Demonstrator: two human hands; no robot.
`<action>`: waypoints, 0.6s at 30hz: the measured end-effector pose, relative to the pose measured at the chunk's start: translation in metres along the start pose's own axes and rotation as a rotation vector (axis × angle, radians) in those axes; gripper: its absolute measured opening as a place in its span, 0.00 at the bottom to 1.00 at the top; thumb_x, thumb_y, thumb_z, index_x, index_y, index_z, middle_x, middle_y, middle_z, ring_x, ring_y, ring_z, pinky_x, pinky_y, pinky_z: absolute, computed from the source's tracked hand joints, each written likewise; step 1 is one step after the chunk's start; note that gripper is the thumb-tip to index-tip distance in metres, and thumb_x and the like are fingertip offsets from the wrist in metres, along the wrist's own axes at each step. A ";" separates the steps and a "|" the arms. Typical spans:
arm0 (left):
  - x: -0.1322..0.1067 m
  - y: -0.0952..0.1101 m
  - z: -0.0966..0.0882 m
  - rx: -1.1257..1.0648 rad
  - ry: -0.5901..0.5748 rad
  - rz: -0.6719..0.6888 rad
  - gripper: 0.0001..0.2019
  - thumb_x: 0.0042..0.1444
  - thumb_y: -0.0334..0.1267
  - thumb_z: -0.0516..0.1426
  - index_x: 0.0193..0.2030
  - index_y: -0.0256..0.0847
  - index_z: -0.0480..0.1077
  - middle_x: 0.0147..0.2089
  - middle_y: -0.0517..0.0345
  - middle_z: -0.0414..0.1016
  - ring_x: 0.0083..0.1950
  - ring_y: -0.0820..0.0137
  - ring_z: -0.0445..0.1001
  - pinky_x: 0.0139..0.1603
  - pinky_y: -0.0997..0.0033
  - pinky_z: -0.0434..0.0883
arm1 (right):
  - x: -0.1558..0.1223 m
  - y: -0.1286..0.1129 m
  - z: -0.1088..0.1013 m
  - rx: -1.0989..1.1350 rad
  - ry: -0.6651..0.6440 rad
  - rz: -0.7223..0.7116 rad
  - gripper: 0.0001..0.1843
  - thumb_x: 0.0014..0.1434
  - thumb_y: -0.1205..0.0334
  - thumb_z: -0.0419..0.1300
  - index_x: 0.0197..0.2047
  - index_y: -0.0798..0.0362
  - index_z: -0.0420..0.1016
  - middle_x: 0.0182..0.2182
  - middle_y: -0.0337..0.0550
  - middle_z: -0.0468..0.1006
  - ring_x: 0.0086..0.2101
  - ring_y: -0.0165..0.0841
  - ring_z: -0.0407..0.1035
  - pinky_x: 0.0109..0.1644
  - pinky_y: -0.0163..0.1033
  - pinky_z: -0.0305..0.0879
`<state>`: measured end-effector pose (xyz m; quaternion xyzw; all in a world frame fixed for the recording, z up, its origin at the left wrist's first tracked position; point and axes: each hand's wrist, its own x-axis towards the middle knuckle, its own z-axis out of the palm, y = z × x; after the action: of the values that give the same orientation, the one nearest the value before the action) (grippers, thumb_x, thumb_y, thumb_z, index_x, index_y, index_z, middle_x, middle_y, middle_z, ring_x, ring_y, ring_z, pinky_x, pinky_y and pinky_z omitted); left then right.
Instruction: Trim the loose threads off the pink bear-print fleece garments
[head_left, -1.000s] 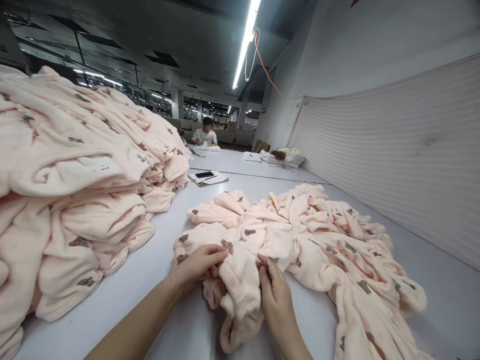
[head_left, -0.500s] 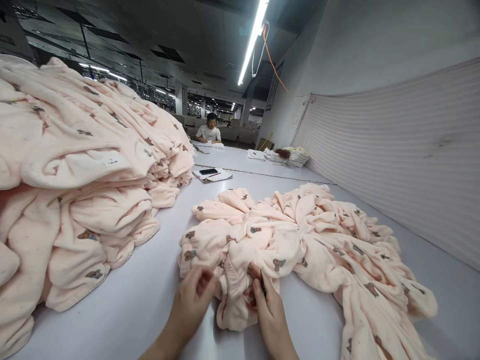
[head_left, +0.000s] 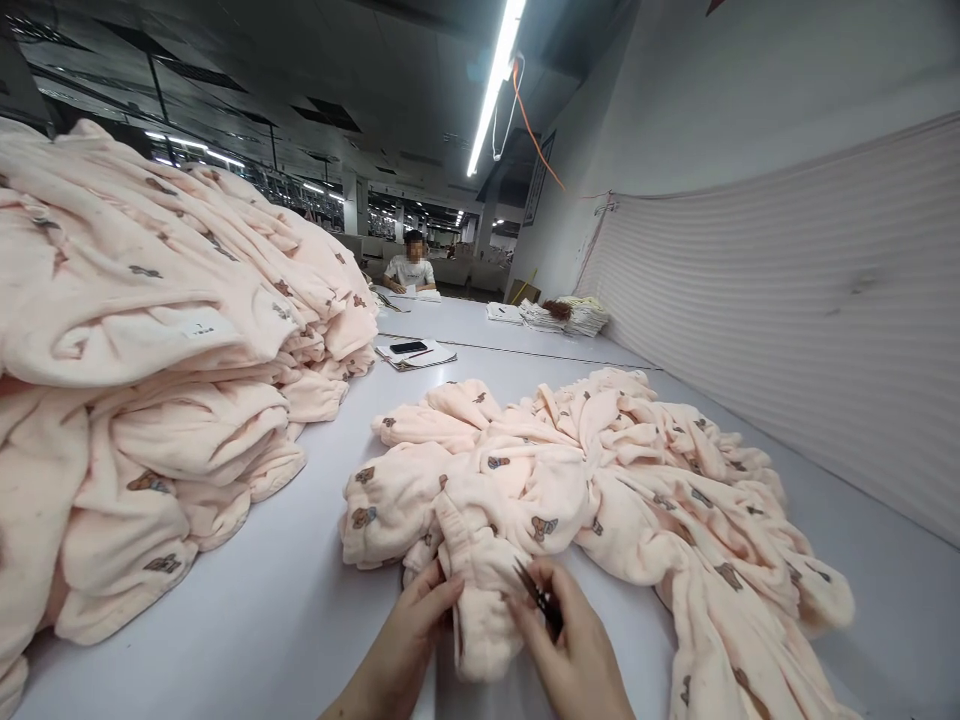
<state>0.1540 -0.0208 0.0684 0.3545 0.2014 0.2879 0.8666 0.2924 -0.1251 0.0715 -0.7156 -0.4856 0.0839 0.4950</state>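
Observation:
A pale pink fleece garment with a small bear print lies bunched before me. My left hand pinches the side of its gathered, cuff-like end. In my right hand are small dark thread snips, their pointed blades toward the cuff and up to the left. The thumb of that hand rests at the cuff's right edge. Whether the blades touch the cloth, I cannot tell.
On the left rises a tall heap of similar pink garments. Farther back, a phone lies on papers on the white table. A person sits at the far end, near paper stacks. Striped cloth hangs at right.
My left hand has moved right and taken hold of the cuff. The snips, upright before, now tilt left over the fabric. The view has shifted slightly.

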 end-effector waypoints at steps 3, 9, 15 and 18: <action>0.000 -0.006 0.003 -0.053 -0.007 -0.027 0.22 0.57 0.36 0.56 0.59 0.40 0.67 0.53 0.50 0.77 0.61 0.57 0.67 0.61 0.56 0.62 | -0.017 0.008 -0.003 -0.146 -0.021 -0.130 0.13 0.62 0.51 0.55 0.47 0.45 0.72 0.38 0.41 0.78 0.36 0.35 0.74 0.37 0.34 0.72; 0.000 -0.012 0.018 -0.159 -0.042 -0.012 0.14 0.56 0.36 0.56 0.48 0.41 0.75 0.49 0.53 0.79 0.60 0.59 0.67 0.63 0.59 0.61 | -0.016 0.012 -0.003 -0.427 0.127 -0.391 0.17 0.63 0.57 0.55 0.54 0.47 0.71 0.41 0.45 0.80 0.36 0.41 0.74 0.38 0.42 0.70; -0.001 -0.008 0.030 -0.075 -0.043 0.007 0.16 0.54 0.38 0.59 0.49 0.41 0.75 0.53 0.51 0.77 0.61 0.57 0.66 0.63 0.59 0.62 | -0.010 0.010 -0.006 -0.407 0.125 -0.391 0.15 0.63 0.57 0.54 0.50 0.48 0.75 0.40 0.45 0.81 0.35 0.40 0.75 0.36 0.40 0.70; -0.002 -0.007 0.031 -0.066 -0.052 0.026 0.17 0.53 0.37 0.60 0.50 0.42 0.74 0.55 0.52 0.75 0.62 0.56 0.65 0.62 0.59 0.63 | -0.009 0.010 -0.008 -0.340 0.128 -0.346 0.14 0.63 0.56 0.53 0.48 0.47 0.76 0.38 0.44 0.81 0.35 0.38 0.76 0.36 0.37 0.71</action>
<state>0.1725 -0.0418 0.0842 0.3357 0.1646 0.2963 0.8789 0.2986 -0.1374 0.0643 -0.6988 -0.5757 -0.1305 0.4041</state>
